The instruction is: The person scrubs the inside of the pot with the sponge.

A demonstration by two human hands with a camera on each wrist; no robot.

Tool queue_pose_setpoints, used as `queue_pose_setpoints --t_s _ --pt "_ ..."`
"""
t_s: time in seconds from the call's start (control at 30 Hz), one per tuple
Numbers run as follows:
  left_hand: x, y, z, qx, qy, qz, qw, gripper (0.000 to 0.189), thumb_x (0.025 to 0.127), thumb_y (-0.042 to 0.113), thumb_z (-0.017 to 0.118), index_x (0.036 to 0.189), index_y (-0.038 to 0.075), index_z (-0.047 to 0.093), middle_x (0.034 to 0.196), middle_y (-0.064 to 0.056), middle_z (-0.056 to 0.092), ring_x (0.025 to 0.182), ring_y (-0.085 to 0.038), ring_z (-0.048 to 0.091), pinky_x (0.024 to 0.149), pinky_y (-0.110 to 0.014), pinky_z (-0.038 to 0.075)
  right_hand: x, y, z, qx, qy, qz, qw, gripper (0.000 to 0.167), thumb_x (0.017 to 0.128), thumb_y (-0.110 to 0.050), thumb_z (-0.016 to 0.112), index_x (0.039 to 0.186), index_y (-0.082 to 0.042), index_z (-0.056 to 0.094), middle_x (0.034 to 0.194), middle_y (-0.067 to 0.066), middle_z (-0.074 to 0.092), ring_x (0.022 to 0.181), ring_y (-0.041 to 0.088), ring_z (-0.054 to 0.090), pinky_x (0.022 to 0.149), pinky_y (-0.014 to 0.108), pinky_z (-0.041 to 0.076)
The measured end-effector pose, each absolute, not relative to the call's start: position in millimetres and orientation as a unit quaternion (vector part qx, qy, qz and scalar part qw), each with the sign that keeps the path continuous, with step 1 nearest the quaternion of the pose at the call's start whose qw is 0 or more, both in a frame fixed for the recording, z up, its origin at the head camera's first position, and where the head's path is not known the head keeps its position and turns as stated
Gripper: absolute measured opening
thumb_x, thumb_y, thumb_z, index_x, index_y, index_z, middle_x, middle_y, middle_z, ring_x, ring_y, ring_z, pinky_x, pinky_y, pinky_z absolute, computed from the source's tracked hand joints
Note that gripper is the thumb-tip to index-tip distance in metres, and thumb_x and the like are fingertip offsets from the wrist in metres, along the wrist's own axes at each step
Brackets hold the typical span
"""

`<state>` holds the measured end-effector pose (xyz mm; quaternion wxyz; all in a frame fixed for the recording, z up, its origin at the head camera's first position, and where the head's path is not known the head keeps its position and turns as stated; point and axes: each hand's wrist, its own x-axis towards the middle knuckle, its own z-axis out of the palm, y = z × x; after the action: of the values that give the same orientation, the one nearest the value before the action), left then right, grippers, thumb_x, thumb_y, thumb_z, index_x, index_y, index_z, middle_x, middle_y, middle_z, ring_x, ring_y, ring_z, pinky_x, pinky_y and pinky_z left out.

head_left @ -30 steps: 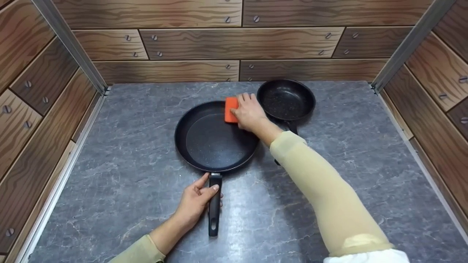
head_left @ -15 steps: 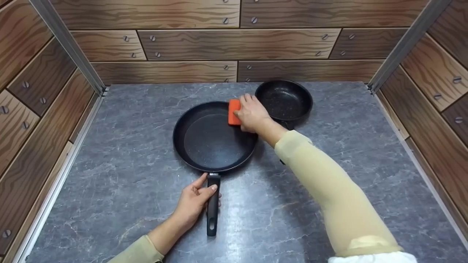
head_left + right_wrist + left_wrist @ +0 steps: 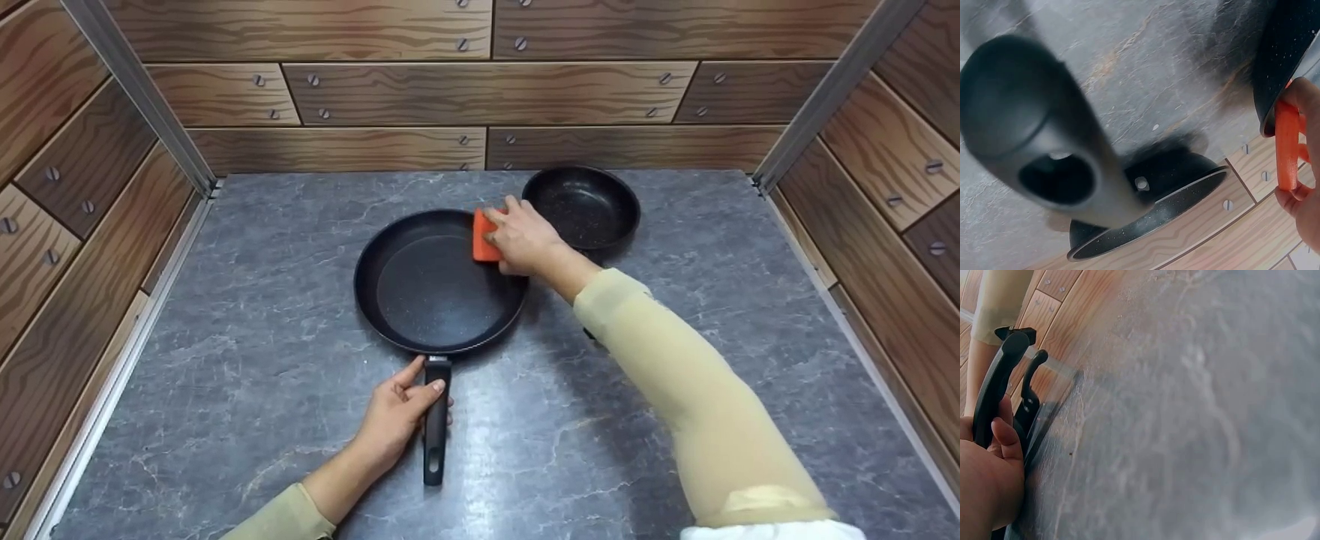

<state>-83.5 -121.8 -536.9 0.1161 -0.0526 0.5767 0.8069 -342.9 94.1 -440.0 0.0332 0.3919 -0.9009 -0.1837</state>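
Observation:
A large black frying pan [image 3: 420, 292] sits on the grey marbled table, its handle [image 3: 433, 450] pointing toward me. My left hand [image 3: 397, 420] grips that handle near the pan, thumb on top. An orange sponge [image 3: 486, 244] is held in my right hand [image 3: 525, 236] at the far right part of the pan's rim. In the right wrist view the sponge [image 3: 1287, 146] stands against the pan's edge [image 3: 1272, 73], between thumb and fingers. The left wrist view shows fingers [image 3: 1008, 439] curled round the dark handle [image 3: 996, 388].
A smaller black frying pan [image 3: 585, 206] stands behind my right hand, its handle mostly hidden under my right forearm; the handle [image 3: 1055, 135] looms close in the right wrist view. Wood-patterned walls [image 3: 390, 94] and metal corner posts [image 3: 142, 97] bound the table [image 3: 262, 300].
My right hand and the sponge have slid slightly right and toward me along the large pan's rim. The left hand keeps its grip on the handle. The view has shifted slightly.

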Motion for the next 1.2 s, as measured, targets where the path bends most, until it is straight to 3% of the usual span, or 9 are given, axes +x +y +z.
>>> queue_pose_setpoints --t_s 0.5,0.87,1.2 --pt "-83 -122 -539 -0.047 0.579 0.805 0.118 0.083 0.105 0.008 0.067 0.165 -0.009 0.013 0.087 -0.013 0.077 0.068 -0.020 0.075 0.069 -0.030 0.064 -332 109 -432 0.427 -0.888 -0.169 0.012 0.046 0.079 -0.035 0.079 0.120 -0.015 0.080 0.146 0.014 0.056 0.121 0.051 0.046 0.092 0.057 0.047" --pt "-83 -121 -539 -0.049 0.582 0.804 0.113 0.083 0.104 0.009 0.068 0.165 -0.010 0.015 0.087 -0.014 0.076 0.067 -0.020 0.074 0.067 -0.030 0.064 -322 112 -428 0.416 -0.896 -0.153 -0.032 0.043 0.079 -0.036 0.077 0.118 -0.018 0.081 0.141 0.013 0.056 0.113 0.045 0.046 0.094 0.055 0.046" --pt "-83 -121 -539 -0.050 0.587 0.800 0.113 0.083 0.104 0.010 0.068 0.165 -0.009 0.015 0.088 -0.014 0.076 0.067 -0.020 0.075 0.068 -0.030 0.064 -313 116 -427 0.419 -0.898 -0.131 -0.030 0.039 0.076 -0.035 0.079 0.110 -0.017 0.083 0.132 0.012 0.060 0.111 0.045 0.048 0.092 0.056 0.046"
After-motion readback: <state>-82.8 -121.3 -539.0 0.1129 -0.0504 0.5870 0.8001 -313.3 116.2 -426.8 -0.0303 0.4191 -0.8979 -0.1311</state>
